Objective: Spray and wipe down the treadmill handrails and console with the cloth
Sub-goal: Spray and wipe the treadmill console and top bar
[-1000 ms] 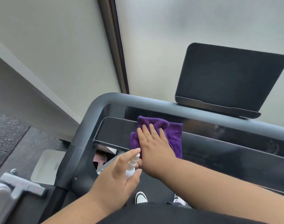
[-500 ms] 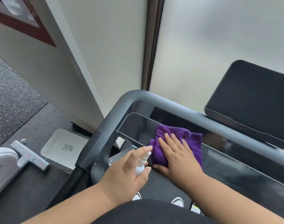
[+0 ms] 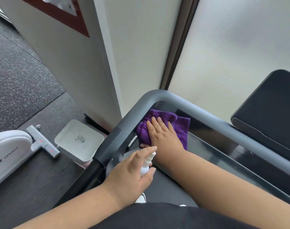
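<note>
We look down past our own arms at the left front corner of a treadmill. At the far left, on the dark flooring, sits the white base of another exercise machine point(image 3: 7, 151) with a pale grey bar jutting from it. Just right of that, a white square tray point(image 3: 79, 140) lies on the floor beside the treadmill frame. Above it, a white wall point(image 3: 85, 63) runs away from us, with a dark red frame near the top left.

Next comes the grey handrail point(image 3: 157, 100), which curves round the corner and runs off to the right. Our left hand point(image 3: 131, 176) is near us, just inside that rail, with its fingers wrapped around a small white spray bottle point(image 3: 146, 164); the forefinger rests on top of the nozzle, which points toward the far side.

Just beyond it, our right hand point(image 3: 164, 134) lies flat, fingers straight and slightly spread, pressing a purple cloth point(image 3: 182, 128) onto the glossy black console panel point(image 3: 223, 146). The cloth is bunched into the left corner of the panel, touching the curved rail. The right forearm crosses in from the lower right.

At the far right, a dark tilted screen point(image 3: 273, 103) stands above the rail, in front of a frosted window point(image 3: 240, 47).
</note>
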